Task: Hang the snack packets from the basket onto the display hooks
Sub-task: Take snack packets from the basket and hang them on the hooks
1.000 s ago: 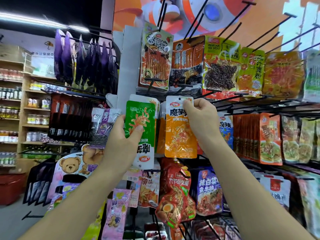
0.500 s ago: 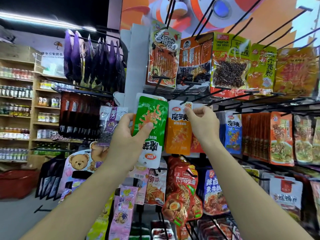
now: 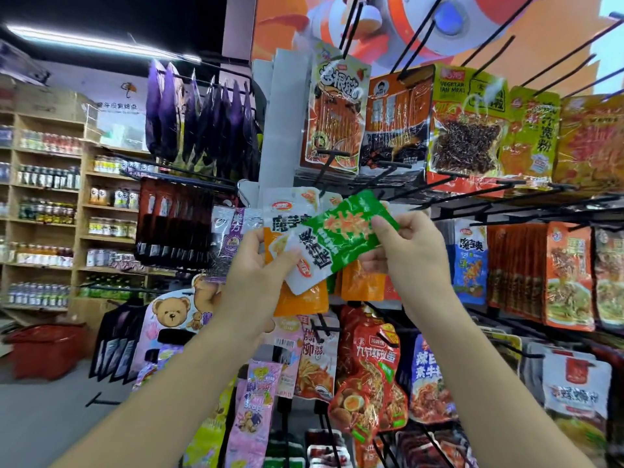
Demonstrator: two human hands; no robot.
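The right hand had left the orange packet — apparently hung — and pinched the tilted green packet, its lower end gripped by the left hand. Green looked next.

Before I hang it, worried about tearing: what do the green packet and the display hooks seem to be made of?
Green packet: apparently thin glossy plastic film; it crinkles and shows bright highlights where the right hand pinches it. Display hooks: probably black-coated metal wire; thin, straight, rigid-looking rods, though plastic cannot be ruled out.
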